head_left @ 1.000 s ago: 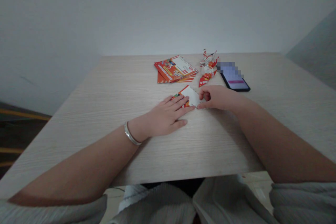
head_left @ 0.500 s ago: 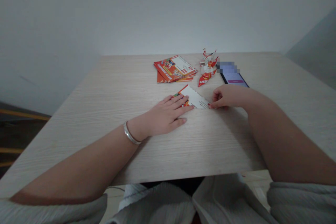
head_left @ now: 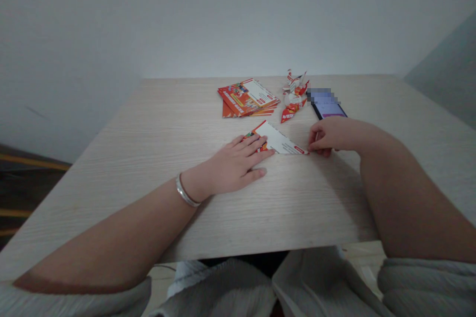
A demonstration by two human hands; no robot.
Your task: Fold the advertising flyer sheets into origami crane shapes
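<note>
My left hand lies flat, its fingers spread over the left part of the folded paper, which sits on the bench in front of me as a low triangle, long straight edge toward me and a mostly white, printed face up. My right hand is apart from the left, fingers curled, with the fingertips down at the paper's sharp right-hand corner; I cannot tell whether they pinch that corner, press on it or only rest against it. I take this as firming the crease along the near edge, and to do it well, I think, the left hand should act purely as an anchor: weight through the flat fingers, no sideways push, so the layers cannot creep over each other. The right fingertips ought to bear down right to the tip, since a thin corner is where a fold most easily springs up or skews (this printed sheet looks stiff enough to fight back a little). A stroke that runs along the edge, not across it, should leave the line straight. The stack of red and white cards and the spiky paper shape lie beyond the sheet, but the phone is just past my right hand, so I should mind my wrist there.
</note>
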